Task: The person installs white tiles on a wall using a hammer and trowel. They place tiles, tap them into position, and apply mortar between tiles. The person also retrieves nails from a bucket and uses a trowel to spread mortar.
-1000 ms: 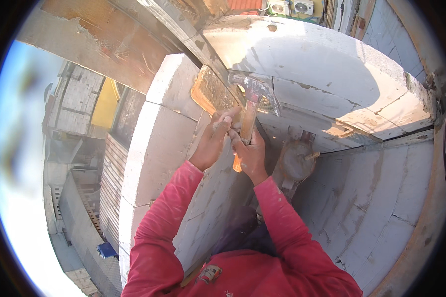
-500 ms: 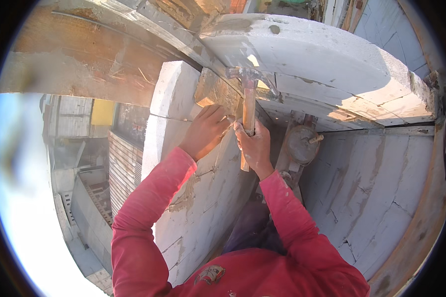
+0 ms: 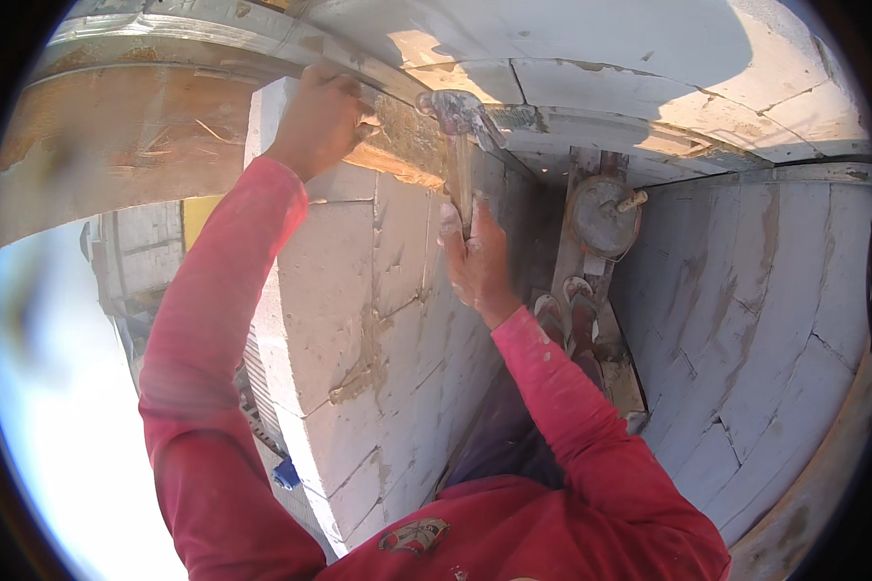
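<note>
My right hand [image 3: 477, 259] is wrapped round the handle of a claw hammer [image 3: 454, 112], held upright with its dusty head at the top. My left hand [image 3: 322, 118] is up at the rough wooden board [image 3: 403, 145] above the end of the pale block wall [image 3: 325, 271], its fingers curled near the board's edge. Whatever those fingers may hold is too small or hidden to make out. The hammer head is beside the board, right of my left hand.
A long plywood beam [image 3: 136, 136] crosses the upper left. A bucket [image 3: 596, 218] with a handle sticking out stands on a plank by my sandalled feet [image 3: 579, 315]. Block walls [image 3: 736, 339] enclose the right side. Beyond the left wall edge are lower structures and bright sky.
My left hand has left the right hand and moved up and leftward to the board. My right hand still grips the hammer. The view has shifted, bringing my feet into sight.
</note>
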A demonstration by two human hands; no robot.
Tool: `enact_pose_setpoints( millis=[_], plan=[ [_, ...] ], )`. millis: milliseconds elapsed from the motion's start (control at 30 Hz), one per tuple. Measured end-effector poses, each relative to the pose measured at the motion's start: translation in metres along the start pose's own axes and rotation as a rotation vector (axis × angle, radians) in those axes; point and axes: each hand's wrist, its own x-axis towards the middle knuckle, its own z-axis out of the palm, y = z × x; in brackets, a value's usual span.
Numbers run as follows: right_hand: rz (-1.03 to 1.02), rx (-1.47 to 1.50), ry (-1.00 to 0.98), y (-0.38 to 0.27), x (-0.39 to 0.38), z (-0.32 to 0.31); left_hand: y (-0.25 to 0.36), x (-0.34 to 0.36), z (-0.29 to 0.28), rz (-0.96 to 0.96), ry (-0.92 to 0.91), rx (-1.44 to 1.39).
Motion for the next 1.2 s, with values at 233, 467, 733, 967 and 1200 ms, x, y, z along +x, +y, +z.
enact_pose_setpoints(
  millis=[233, 467, 733, 967, 1200],
  plan=[
    [-0.086, 0.007, 0.023, -0.016, -0.009, 0.009, 0.001, -0.003, 0.004, -0.009, 0.001, -0.069],
    [-0.064, -0.029, -0.089, -0.016, -0.007, 0.017, -0.007, -0.005, 0.012, 0.051, 0.022, -0.177],
    [-0.066, -0.080, -0.083, -0.017, -0.013, 0.017, -0.002, -0.002, 0.012, -0.069, -0.006, -0.463],
    [-0.103, -0.052, -0.061, -0.029, -0.008, 0.010, -0.005, -0.004, 0.014, -0.070, -0.034, -0.406],
    [-0.084, -0.020, -0.024, -0.024, -0.005, 0.007, 0.000, -0.001, 0.010, -0.095, -0.036, -0.471]
  ],
)
